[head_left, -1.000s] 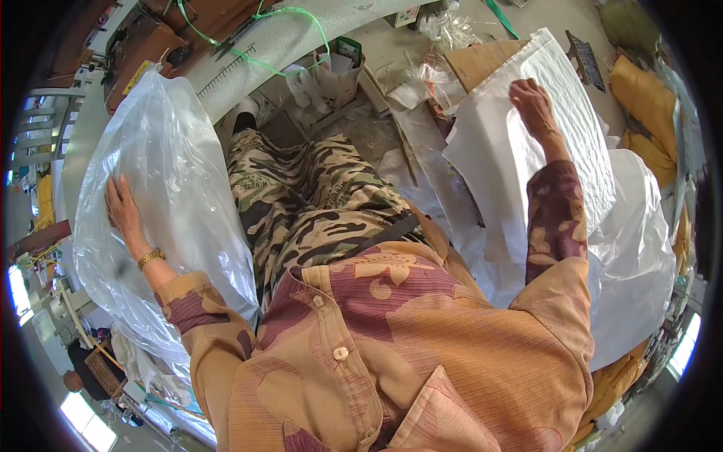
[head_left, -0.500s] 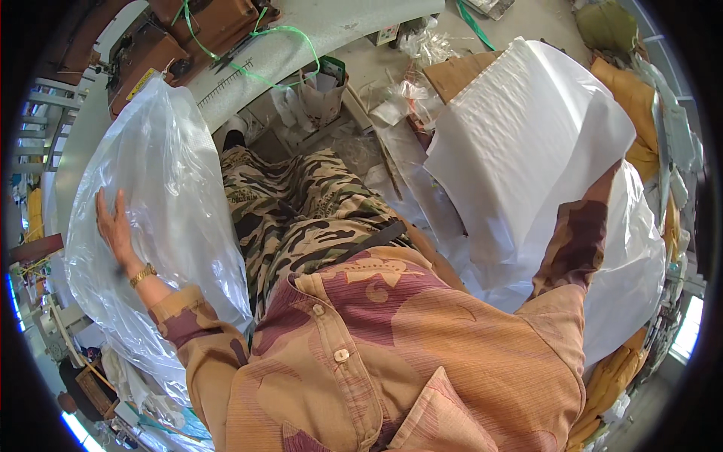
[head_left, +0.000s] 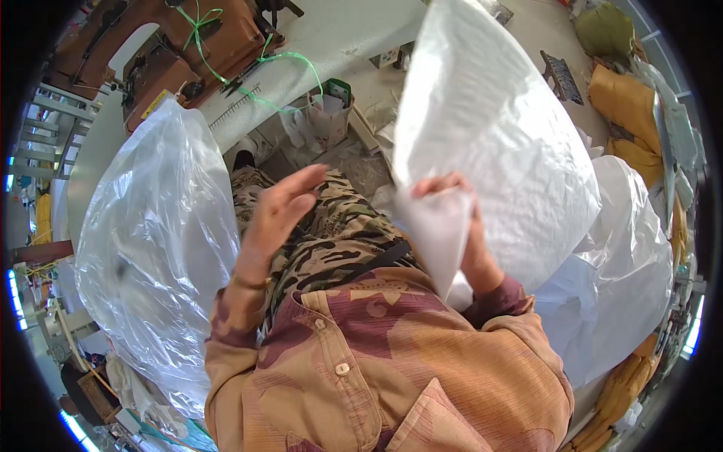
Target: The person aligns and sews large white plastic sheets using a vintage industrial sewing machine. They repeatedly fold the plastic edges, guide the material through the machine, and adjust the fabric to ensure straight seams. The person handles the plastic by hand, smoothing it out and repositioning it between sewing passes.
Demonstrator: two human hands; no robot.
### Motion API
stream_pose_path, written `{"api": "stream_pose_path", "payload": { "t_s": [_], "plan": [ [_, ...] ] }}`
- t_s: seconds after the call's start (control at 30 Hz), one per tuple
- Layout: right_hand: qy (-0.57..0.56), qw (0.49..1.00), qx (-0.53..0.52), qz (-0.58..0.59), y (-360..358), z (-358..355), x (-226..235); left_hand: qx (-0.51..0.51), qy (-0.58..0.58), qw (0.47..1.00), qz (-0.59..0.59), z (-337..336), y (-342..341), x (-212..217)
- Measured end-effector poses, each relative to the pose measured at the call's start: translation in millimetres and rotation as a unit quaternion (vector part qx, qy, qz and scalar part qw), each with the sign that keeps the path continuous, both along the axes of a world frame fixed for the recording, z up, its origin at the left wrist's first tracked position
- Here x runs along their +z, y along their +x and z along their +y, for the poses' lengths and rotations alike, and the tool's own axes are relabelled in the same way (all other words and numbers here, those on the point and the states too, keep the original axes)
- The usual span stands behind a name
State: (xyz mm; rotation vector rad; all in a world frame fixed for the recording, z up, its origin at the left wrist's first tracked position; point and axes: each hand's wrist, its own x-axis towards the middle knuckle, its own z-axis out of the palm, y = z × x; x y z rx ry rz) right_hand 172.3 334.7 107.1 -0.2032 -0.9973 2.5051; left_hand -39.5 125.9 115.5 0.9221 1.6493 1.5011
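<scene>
A large white woven plastic sheet [head_left: 489, 128] rises in front of me on the right, its near edge bunched in my right hand [head_left: 471, 218]. The fingers of that hand are closed round the gathered edge. My left hand [head_left: 275, 215] hangs over my lap, fingers stretched out and slightly blurred, holding nothing. Left of it, a clear plastic bag or sheet [head_left: 158, 241] drapes over the table's edge. More white plastic [head_left: 614, 279] lies at my right side, behind the raised sheet.
A brown sewing machine [head_left: 211, 53] with green string tied on it stands on the pale table [head_left: 331, 38] at the far left. Beneath the table is a small bin [head_left: 331, 113] with scraps. Yellow-brown folded material [head_left: 625, 102] lies at the far right.
My right hand has come inward to the middle, pulling the white sheet up and across. The left hand has left the clear plastic and moved right, over my lap.
</scene>
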Motion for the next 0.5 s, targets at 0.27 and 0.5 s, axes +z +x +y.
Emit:
{"api": "stream_pose_path", "payload": {
  "t_s": [0.27,0.5],
  "plan": [
    [0.107,0.944,0.312,0.028,-8.3,-33.9,1.5,-0.070,0.043,0.964,-0.254,110.0,-4.9,-47.4],
    [0.042,0.900,0.429,0.061,-34.1,-60.0,-21.8,-0.006,0.055,0.972,-0.230,151.1,-0.5,-34.0]
  ]
}}
